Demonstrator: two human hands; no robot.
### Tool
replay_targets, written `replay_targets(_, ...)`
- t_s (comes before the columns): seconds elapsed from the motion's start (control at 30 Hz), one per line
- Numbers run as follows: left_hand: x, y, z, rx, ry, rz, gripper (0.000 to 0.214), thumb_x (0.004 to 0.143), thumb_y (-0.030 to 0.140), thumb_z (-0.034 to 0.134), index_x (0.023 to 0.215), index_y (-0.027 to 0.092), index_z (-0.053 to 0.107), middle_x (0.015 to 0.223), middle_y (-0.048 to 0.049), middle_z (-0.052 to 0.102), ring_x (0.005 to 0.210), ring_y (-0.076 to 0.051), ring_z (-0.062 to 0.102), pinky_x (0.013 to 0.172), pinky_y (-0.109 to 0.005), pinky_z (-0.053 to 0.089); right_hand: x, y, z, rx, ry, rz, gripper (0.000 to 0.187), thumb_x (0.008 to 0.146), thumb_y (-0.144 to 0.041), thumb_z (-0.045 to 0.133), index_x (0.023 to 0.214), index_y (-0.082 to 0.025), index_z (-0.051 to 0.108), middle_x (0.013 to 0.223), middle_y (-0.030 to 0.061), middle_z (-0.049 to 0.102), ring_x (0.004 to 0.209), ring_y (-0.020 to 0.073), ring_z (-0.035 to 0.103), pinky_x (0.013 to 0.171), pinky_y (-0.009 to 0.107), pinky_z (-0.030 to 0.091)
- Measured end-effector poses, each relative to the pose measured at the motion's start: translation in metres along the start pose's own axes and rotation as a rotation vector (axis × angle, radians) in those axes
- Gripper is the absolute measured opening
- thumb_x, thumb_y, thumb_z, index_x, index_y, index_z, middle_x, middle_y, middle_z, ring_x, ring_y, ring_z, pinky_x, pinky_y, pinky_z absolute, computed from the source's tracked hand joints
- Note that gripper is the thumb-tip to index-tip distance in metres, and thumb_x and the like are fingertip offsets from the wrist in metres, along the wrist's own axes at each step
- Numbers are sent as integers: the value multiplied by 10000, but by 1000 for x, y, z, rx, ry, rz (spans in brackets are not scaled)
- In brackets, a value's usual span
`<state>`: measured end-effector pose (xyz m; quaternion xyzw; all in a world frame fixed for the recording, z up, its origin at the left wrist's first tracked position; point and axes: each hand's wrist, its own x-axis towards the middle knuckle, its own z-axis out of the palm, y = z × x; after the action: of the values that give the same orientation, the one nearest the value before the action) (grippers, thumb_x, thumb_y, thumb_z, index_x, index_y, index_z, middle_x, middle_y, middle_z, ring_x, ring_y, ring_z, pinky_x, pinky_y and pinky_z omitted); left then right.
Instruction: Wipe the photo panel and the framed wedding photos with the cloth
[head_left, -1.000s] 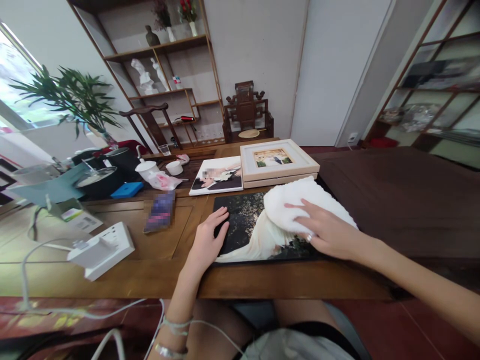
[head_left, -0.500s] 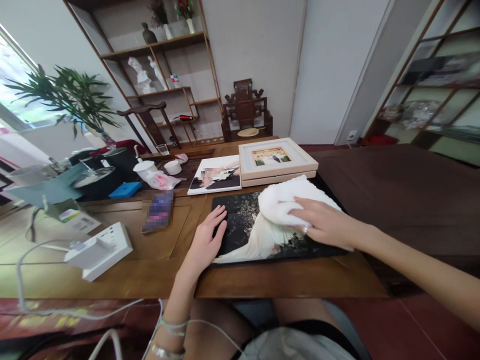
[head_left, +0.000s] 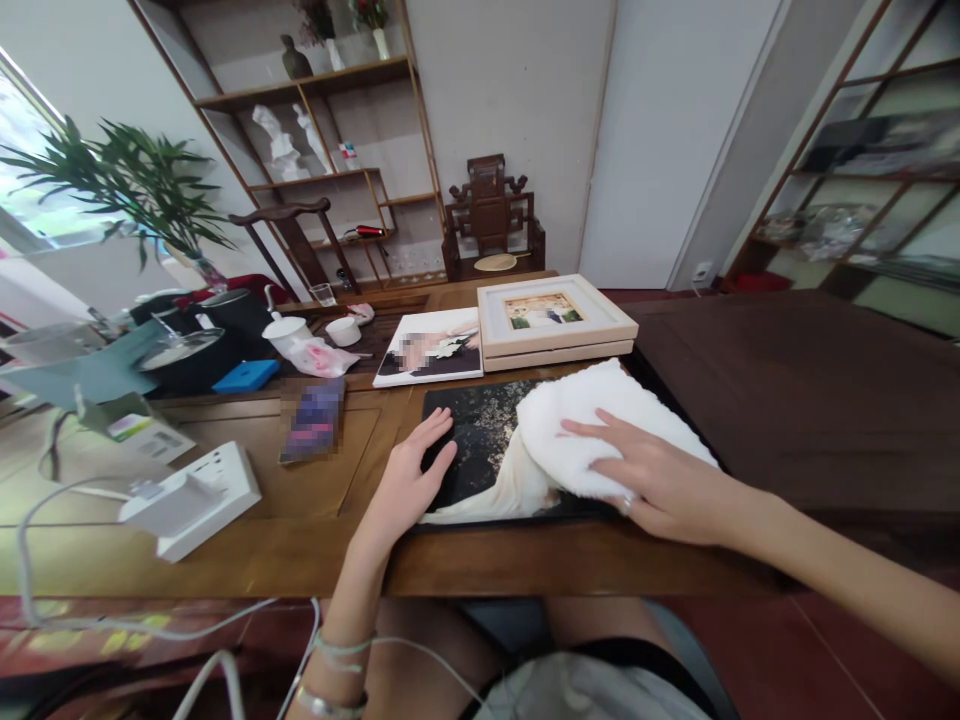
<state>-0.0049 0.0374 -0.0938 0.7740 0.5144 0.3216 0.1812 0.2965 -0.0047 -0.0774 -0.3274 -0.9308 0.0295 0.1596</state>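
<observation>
Noted across the lower half of the frame: table (head_left: pixel 570 568), crowded toward the left.

Found lying flat at lower centre, near the table's front edge: print (head_left: pixel 480 450), dark, right part covered. Liable to skid or turn under a hard sideways push, being braced at the left end only.

Stacked just beyond, at centre: two frames (head_left: pixel 559 312), with canvas (head_left: pixel 431 345) beside, to the left. Apt to be bumped or shoved back by an overlong forward stroke, given scant clearance from the print.

Spread over the print's right part: cloth (head_left: pixel 634 405), loosely folded, underside hidden. Judged the likeliest fault here: scratching or smearing, from grit or damp trapped underneath. Also possible: bunching, from pressure on too small a patch.

Seen at left of frame: strip (head_left: pixel 214 500), with cable (head_left: pixel 150 630) looping down to lower left. Possibly dragged toward the edge by a snag on the cable.

Right hand (head_left: pixel 664 490): fingers spread over the cloth, pressed on top; not possible to tell any grip beneath. Left hand (head_left: pixel 411 478): laid flat at the print's left edge, thumb apart, nothing grasped. Possible smudging there from bare fingertips.

Smallest item: ring (head_left: pixel 627 507), on the right hand. Capable of marking the print on slipping past the cloth.
</observation>
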Motion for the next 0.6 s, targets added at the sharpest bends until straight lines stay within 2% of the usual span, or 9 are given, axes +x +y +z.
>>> replay_targets(0.13,0,0,2,19,12,1,412,895,329,435,1191,95,602,1338,-133,538,1295,-215,444,1116,-409,303,-15,-26,-4,36,-49,-93,320,616,-51,495,889,-129,643,1404,220,415,1357,292,276,1113,538,179)
replay_targets(0.23,-1,-1,4,48,17,21,412,900,318,428,1190,82,601,1340,-143,534,1295,-214,445,1113,-404,311,-14,-25,-7,22,-67,-101,299,632,-66,486,877,-136,643,1385,210,445,1343,296,305,1098,534,228)
replay_targets(0.37,-1,-2,5,64,22,36,395,893,310,445,1187,101,605,1344,-137,533,1294,-219,447,1106,-409,325,3,4,-7,-16,-36,-4,302,707,-90,466,945,-159,639,1360,168,490,1264,313,421,1029,525,347)
replay_targets(0.47,-2,-2,4,65,25,43,386,893,305,446,1191,116,604,1340,-130,539,1293,-221,447,1104,-416,327,24,32,-5,-42,-10,65,352,744,-109,456,1047,-180,620,1249,136,583,1166,322,505,946,514,418)
replay_targets(0.6,-2,-2,4,68,28,49,382,893,301,445,1187,116,606,1338,-133,541,1291,-222,450,1103,-423,328,50,59,-2,-71,15,111,359,801,-139,428,1118,-160,596,1116,143,634,1082,335,541,873,510,447)
